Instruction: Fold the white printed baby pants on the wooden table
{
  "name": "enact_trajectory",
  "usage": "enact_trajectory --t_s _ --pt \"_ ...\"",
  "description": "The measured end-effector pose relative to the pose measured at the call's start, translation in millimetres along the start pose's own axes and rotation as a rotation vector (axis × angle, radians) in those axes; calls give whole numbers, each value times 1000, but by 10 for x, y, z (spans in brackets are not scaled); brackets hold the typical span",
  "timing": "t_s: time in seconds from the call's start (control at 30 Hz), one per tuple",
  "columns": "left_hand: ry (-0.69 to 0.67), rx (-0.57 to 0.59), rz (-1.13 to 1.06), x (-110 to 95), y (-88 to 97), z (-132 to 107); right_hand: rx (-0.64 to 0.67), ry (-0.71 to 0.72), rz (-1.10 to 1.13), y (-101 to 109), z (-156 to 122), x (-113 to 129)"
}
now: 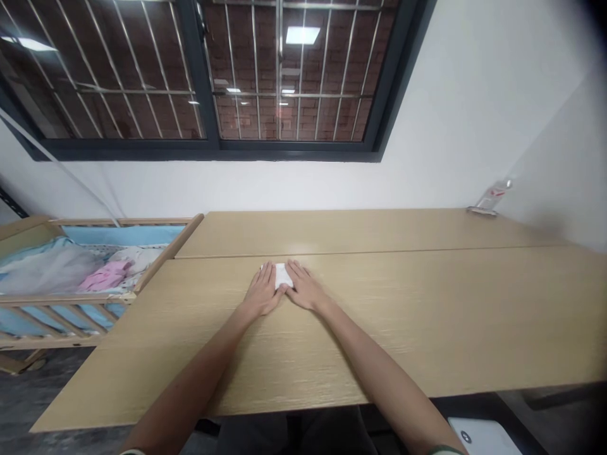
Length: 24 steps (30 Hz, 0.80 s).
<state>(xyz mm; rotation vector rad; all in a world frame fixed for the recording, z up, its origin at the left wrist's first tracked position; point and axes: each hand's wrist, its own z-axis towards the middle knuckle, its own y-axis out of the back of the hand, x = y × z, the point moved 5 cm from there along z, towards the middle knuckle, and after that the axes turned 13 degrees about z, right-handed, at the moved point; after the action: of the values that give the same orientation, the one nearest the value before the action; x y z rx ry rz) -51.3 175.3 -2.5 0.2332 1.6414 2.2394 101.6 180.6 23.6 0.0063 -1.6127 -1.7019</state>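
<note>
A small white piece, folded paper tissue or cloth (283,276), lies flat on the wood-grain table (370,303); I cannot tell which material it is. My left hand (264,289) rests palm down over its left side, fingers stretched forward. Over the right side lies my right hand (303,286), also flat, with its fingers extended. Both thumbs point inward and come close together at the near edge of the white piece. Its outer parts are hidden under the fingers.
A clear bottle (494,197) stands at the back right by the wall. Left of the table is a wooden crib (90,341) with bedding and pink cloth (108,276). A barred window (213,148) is above. Below the front edge lies a white device (481,436).
</note>
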Motion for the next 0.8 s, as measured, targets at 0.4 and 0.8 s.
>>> enact_trajectory --t_s 0.4,0.8 --pt "-178 -50 -35 205 336 -118 -162 197 146 196 -163 -3" --pt "8 -82 -204 247 385 -6 -258 110 280 199 -48 -153"
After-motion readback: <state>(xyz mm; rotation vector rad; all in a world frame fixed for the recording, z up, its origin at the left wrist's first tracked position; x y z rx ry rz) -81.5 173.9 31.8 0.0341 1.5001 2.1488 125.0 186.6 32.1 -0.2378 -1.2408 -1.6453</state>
